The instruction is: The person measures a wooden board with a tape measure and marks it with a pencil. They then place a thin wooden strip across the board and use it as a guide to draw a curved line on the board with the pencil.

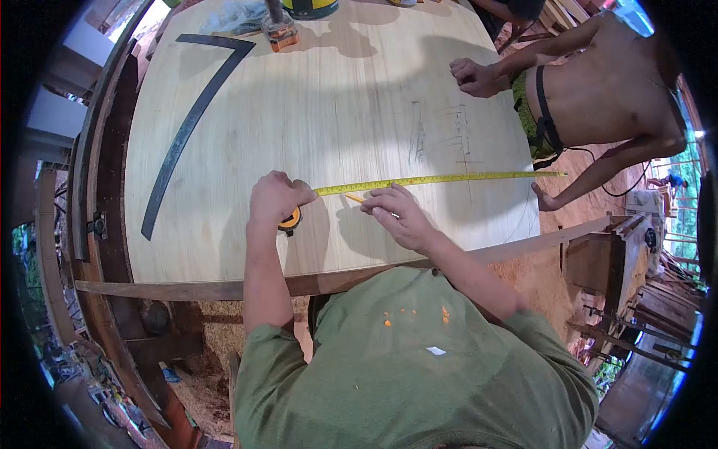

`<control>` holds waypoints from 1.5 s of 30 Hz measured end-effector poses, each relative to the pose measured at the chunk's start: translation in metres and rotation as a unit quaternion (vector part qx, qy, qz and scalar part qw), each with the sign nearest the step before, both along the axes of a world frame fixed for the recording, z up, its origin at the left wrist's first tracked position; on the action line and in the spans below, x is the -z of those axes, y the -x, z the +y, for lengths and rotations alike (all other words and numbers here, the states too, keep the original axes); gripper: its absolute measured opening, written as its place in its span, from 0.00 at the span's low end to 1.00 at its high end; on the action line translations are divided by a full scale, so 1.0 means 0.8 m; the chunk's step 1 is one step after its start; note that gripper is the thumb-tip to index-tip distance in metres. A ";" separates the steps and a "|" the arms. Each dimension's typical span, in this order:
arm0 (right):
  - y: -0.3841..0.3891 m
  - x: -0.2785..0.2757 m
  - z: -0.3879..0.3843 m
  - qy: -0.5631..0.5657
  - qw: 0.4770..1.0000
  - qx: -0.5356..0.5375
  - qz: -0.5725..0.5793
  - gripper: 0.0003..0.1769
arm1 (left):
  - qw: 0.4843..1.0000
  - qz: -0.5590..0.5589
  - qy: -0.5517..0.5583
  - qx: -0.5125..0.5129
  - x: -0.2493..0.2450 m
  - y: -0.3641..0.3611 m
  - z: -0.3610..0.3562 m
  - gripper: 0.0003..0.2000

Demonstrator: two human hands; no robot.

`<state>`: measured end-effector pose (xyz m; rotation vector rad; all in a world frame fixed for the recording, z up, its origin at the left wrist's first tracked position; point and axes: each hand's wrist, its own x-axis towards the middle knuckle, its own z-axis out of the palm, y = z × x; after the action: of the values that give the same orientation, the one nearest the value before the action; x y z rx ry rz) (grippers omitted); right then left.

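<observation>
My left hand (278,197) is closed around a tape measure (290,219), whose yellow and black case shows below the fingers. From it the yellow blade (441,178) runs rightward across a pale wooden board (336,112), its end past the right edge. Just below the blade, my right hand (400,218) grips a yellow pencil (354,197) that points left. Pencil lines and marks (460,142) show on the board's right part. A dark metal framing square (191,123) lies flat at the left.
A shirtless co-worker (606,97) stands at the right, one hand (479,78) closed over the board and the other (545,199) by its right edge. A brush-like tool (280,34), a clear plastic bag (235,16) and a can (310,7) sit at the far edge. Sawdust covers the ground.
</observation>
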<state>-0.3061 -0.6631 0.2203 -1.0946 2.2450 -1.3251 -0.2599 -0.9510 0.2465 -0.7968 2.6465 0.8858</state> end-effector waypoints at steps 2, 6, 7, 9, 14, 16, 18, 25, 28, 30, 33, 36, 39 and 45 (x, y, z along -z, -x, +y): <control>-0.003 0.005 0.002 -0.003 1.000 0.018 0.019 0.11 | 1.000 -0.001 -0.004 -0.001 -0.001 0.001 0.000 0.25; 0.001 0.002 0.004 -0.029 1.000 0.000 -0.012 0.12 | 0.999 -0.031 -0.023 -0.004 -0.005 0.004 -0.002 0.26; -0.001 0.002 0.004 -0.025 1.000 0.002 -0.007 0.12 | 0.999 -0.027 -0.022 -0.007 -0.004 0.004 -0.002 0.26; -0.002 0.005 0.004 -0.019 1.000 0.001 0.004 0.12 | 0.999 -0.024 -0.019 -0.022 -0.001 0.004 -0.001 0.27; -0.003 0.008 0.005 -0.024 1.000 0.007 0.009 0.13 | 1.000 -0.012 -0.022 -0.014 -0.002 0.001 -0.001 0.27; 0.000 0.010 0.007 -0.026 1.000 -0.002 0.001 0.13 | 1.000 -0.004 -0.023 -0.014 0.000 0.001 -0.002 0.27; 0.000 0.010 0.007 -0.029 1.000 -0.010 -0.008 0.13 | 1.000 -0.021 -0.015 0.001 0.000 0.002 -0.003 0.29; -0.004 0.008 0.005 -0.019 1.000 0.010 0.012 0.13 | 0.999 -0.032 -0.015 0.005 -0.003 0.003 -0.004 0.30; -0.004 0.007 0.006 -0.019 1.000 0.010 0.011 0.13 | 0.999 -0.036 -0.014 -0.001 -0.003 0.004 -0.003 0.31; -0.002 0.007 0.005 -0.020 1.000 0.007 0.011 0.13 | 0.999 -0.047 -0.019 -0.003 -0.007 0.005 -0.002 0.32; -0.002 0.006 0.006 -0.023 1.000 -0.002 0.002 0.13 | 0.999 -0.044 -0.011 0.000 -0.009 0.005 -0.001 0.33; -0.003 0.008 0.007 -0.038 0.999 0.003 0.002 0.13 | 0.999 -0.041 -0.016 0.009 -0.008 0.005 -0.003 0.32; -0.003 0.009 0.007 -0.036 0.999 0.006 -0.004 0.13 | 0.999 -0.050 -0.007 0.017 -0.007 0.008 -0.004 0.32; -0.001 0.005 0.004 -0.038 0.999 0.009 -0.018 0.13 | 0.999 -0.022 0.004 0.024 0.005 0.004 -0.006 0.29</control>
<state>-0.3055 -0.6602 0.2161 -1.0192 2.2655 -1.2442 -0.2627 -0.9560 0.2427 -0.7418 2.6203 0.8373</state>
